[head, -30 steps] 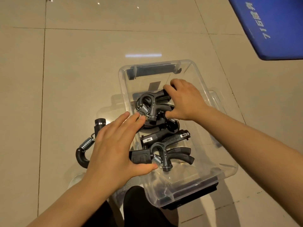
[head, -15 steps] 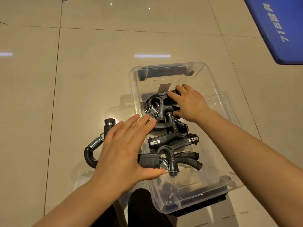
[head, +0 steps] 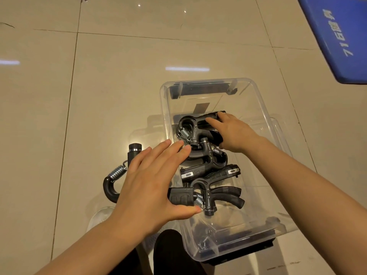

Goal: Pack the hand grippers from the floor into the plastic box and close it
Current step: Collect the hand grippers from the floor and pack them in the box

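Black hand grippers [head: 206,155] lie piled in the clear plastic box [head: 264,120] on the tile floor [head: 99,96]. One more gripper [head: 119,173] lies on the floor just left of the box. The right hand [head: 231,132] holds the top gripper inside. The left hand [head: 151,187] is spread flat above the box's left wall.

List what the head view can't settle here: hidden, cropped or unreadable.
- Hand gripper on the floor: its right part is hidden under the left hand.
- Right hand: its palm side faces away, so its hold on the top gripper is unclear.
- Gripper count in the plastic box: they overlap.
- Blue mat: cropped by the frame edge.
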Available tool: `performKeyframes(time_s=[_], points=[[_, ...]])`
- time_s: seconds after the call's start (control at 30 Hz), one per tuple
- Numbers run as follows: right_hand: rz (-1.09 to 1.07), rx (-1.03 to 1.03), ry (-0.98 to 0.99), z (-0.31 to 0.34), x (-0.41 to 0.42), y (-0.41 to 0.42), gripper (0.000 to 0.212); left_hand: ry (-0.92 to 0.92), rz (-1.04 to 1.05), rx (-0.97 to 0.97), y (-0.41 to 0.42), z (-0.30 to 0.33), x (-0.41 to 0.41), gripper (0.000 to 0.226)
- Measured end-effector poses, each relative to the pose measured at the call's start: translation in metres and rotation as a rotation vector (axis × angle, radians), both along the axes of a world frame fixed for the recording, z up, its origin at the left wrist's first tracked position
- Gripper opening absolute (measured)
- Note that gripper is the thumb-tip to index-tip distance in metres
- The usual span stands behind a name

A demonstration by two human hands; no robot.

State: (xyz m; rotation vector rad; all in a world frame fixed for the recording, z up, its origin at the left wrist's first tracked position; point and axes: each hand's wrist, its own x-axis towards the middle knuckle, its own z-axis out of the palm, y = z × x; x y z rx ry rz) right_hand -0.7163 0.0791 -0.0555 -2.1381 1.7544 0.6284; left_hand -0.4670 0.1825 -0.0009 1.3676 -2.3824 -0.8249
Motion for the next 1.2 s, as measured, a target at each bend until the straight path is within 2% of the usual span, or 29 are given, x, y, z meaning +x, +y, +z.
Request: performKeyframes(time_s=[0.1,0.23,0.47,0.73,0.97,1.2], points=[[0.010,-0.044,0.048,-0.009,0.003,0.008,0.087,0.007,0.001,-0.006,-0.001,-0.001,0.000,0.101],[-0.054,-0.147,0.012,-0.024,0.006,0.022,0.090,0.011,0.003,-0.011,0.000,-0.001,0.000,0.100],[-0.022,-0.171,0.029,-0.022,0.004,0.018,0.092,0.023,0.007,0.009,0.000,-0.001,0.001,0.100],[-0.051,-0.314,0.026,-0.026,0.009,0.040,0.083,0.030,0.012,0.029,0.001,0.000,0.001,0.097],[-0.043,-0.132,0.012,-0.025,0.014,0.020,0.070,0.015,0.009,0.025,0.001,0.001,0.000,0.098],[-0.005,-0.214,0.077,-0.031,0.012,0.029,0.071,0.026,0.006,0.016,0.000,0.000,-0.001,0.097]])
